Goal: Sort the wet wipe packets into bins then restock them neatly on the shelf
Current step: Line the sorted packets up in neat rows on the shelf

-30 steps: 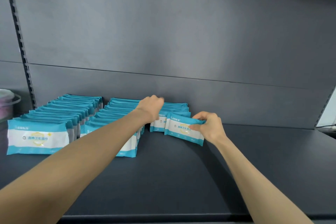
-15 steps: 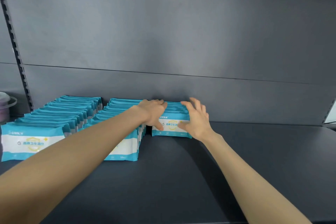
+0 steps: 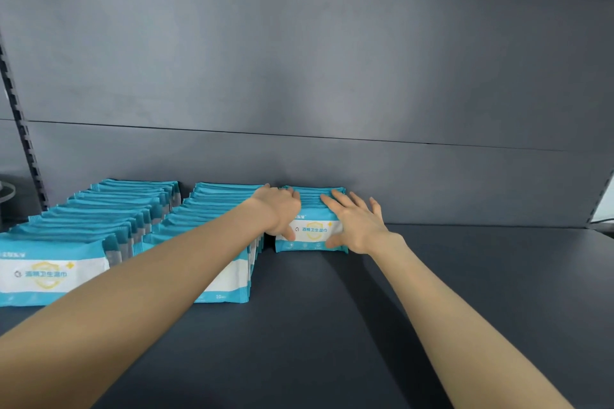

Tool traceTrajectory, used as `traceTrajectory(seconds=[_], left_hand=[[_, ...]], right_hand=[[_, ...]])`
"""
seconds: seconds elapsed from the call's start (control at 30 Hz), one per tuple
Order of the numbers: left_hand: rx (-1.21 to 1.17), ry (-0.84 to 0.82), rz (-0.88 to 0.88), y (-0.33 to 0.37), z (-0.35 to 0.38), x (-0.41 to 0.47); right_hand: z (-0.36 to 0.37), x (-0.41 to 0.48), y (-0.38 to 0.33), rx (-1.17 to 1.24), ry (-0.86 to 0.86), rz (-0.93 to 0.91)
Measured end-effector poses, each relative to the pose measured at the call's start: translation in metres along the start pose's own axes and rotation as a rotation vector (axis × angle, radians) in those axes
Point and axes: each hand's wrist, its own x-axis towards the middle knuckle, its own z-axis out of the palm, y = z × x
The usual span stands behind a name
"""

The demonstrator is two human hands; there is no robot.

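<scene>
Here, three rows of teal-and-white wet wipe packets stand on edge on the dark shelf (image 3: 465,292), running from near to far toward the grey back panel (image 3: 332,76). The left row (image 3: 99,212) and the middle row (image 3: 212,206) are long and reach well toward the near edge. The short row (image 3: 315,197) sits to their right, at the far end against the back panel, just beside the middle row.

Both hands are on the short row. The left hand (image 3: 280,209) grips its left end, with the fingers curled over the packet tops and the thumb on the face of the front packet (image 3: 314,231). The right hand (image 3: 358,226) lies spread on the right end, its fingers straight and fanned across the tops and its thumb touching the front packet's lower right corner.

A slotted upright (image 3: 23,133) runs up the far left.
</scene>
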Motion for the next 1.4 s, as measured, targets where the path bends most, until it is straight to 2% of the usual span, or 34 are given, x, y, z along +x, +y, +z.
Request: traceTrajectory(seconds=[0.3,0.47,0.73,0.9,1.03,1.23,1.4], left_hand=[[-0.066,-0.026,-0.040,0.000,-0.009,-0.008],[-0.107,0.058,-0.038,-0.001,-0.032,-0.033],[-0.238,0.348,-0.082,0.026,-0.087,-0.123],[-0.292,0.585,-0.109,0.084,-0.092,-0.194],[-0.318,0.757,-0.156,0.154,-0.064,-0.247],[-0.282,0.670,-0.171,0.254,-0.008,-0.309],[-0.404,0.549,-0.233,0.311,0.056,-0.343]], right_hand=[[-0.013,-0.008,-0.012,-0.052,-0.040,0.049],[-0.035,-0.029,-0.020,0.019,0.014,0.063],[-0.087,-0.112,-0.017,0.119,0.290,0.016],[-0.085,-0.199,0.004,0.185,0.406,-0.061],[-0.057,-0.273,0.032,0.202,0.401,-0.145],[0.013,-0.367,0.059,0.272,0.357,-0.230],[0.094,-0.417,0.066,0.364,0.240,-0.222]])
